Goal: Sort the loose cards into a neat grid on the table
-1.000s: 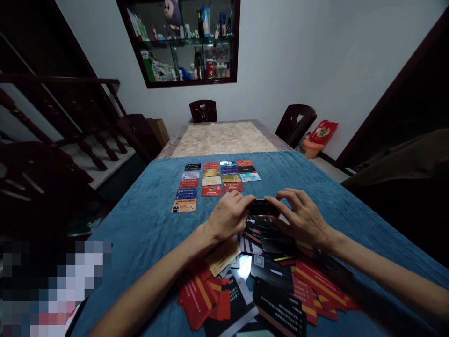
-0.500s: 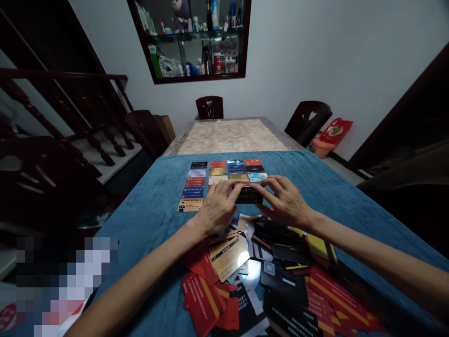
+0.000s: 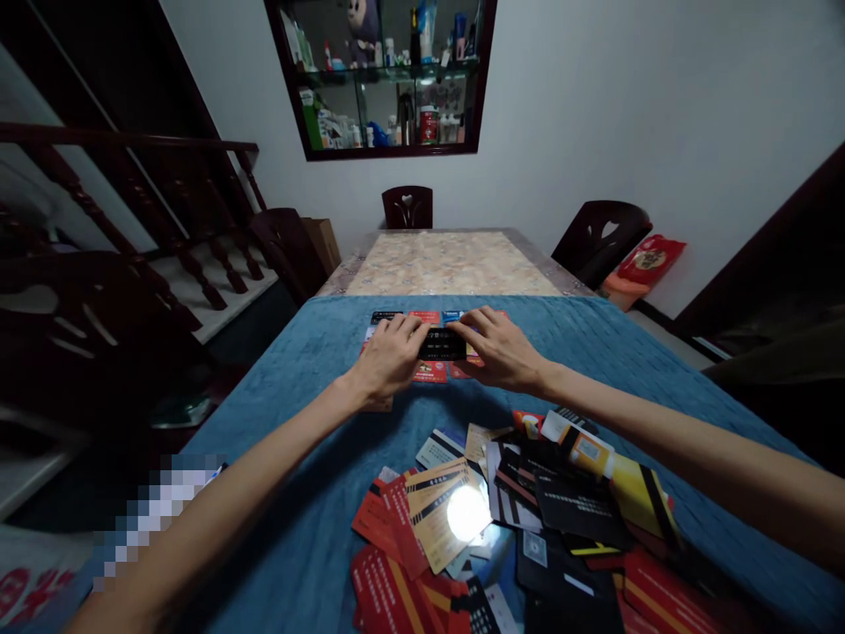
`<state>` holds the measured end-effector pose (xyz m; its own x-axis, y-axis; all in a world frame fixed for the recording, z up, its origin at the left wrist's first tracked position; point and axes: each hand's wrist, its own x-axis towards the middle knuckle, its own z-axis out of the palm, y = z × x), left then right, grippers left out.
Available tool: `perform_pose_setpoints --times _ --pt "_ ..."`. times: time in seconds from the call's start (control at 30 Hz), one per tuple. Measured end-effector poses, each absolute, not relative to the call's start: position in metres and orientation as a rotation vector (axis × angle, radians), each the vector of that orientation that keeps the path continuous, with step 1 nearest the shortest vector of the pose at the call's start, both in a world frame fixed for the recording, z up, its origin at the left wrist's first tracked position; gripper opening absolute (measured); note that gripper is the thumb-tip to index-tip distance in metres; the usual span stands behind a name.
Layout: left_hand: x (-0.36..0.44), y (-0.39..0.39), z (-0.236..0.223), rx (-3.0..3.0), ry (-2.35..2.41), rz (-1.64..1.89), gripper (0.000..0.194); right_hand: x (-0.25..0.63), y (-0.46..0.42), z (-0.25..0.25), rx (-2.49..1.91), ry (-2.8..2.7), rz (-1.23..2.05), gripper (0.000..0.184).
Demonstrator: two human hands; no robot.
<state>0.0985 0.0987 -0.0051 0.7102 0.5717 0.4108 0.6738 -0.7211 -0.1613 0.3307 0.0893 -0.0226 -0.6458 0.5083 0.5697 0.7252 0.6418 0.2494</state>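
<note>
My left grip (image 3: 393, 354) and right grip (image 3: 500, 350) pinch a black card (image 3: 442, 344) between them by its ends, over the laid-out cards (image 3: 430, 372); nearer me than both grips, a loose pile of cards (image 3: 429, 511) lies on the blue cloth (image 3: 594, 348) spread on the counter (image 3: 449, 264)

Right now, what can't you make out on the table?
Head view: several laid-out cards, partly covered by the left hand and right hand.
Head view: side ends of the black card, behind the hands.
Head view: lower cards in the loose pile, under upper ones; near end cut by bottom edge.
Head view: some print on the tan card, lost in glare.
</note>
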Motion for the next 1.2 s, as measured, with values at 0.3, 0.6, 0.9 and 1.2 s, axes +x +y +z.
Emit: perform_pose_setpoints --times 0.3,0.6,0.9,1.2 --pt "0.071 0.156 0.009 -2.580 -1.100 -0.304 0.046 0.295 0.158 -0.017 -1.097 -2.466 -0.562 0.045" --pt "0.054 0.208 -0.003 -2.535 -1.206 -0.141 0.045 0.265 0.210 -0.027 -1.267 -2.525 -0.430 0.048" --pt "0.047 0.256 -0.017 -2.584 -1.450 0.046 0.039 0.242 0.248 -0.033 -1.509 -2.583 -0.182 0.045" --pt "0.042 0.300 -0.043 -2.628 -1.538 0.099 0.037 0.228 0.276 -0.048 -1.594 -2.603 -0.082 0.041"
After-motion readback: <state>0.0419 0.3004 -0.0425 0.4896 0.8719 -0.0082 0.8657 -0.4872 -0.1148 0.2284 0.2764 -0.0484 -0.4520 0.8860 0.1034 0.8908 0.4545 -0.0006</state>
